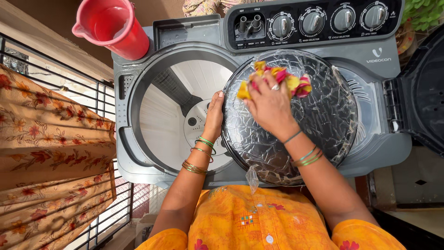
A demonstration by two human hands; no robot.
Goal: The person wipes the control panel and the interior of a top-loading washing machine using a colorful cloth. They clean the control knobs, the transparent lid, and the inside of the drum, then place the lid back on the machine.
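Plastic-wrapped round lid (319, 120) lies over right half of grey washing machine (370, 157). Right hand (269, 104) presses bunched yellow-pink cloth (277, 78) onto lid, fingers curled gripping it. Left hand (214, 115) clasps lid's left rim, over open tub (166, 111). Red jug (113, 25) far left.

One red jug (113, 28), one cloth (277, 81), one round lid (323, 115) (film-wrapped) — four dials (314, 21), two hands (268, 106).

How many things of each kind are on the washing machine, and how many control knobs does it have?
Round control knobs: 4
Red plastic jug: 1
Round lid wrapped in clear plastic: 1
Yellow and pink cloth: 1
Total: 7
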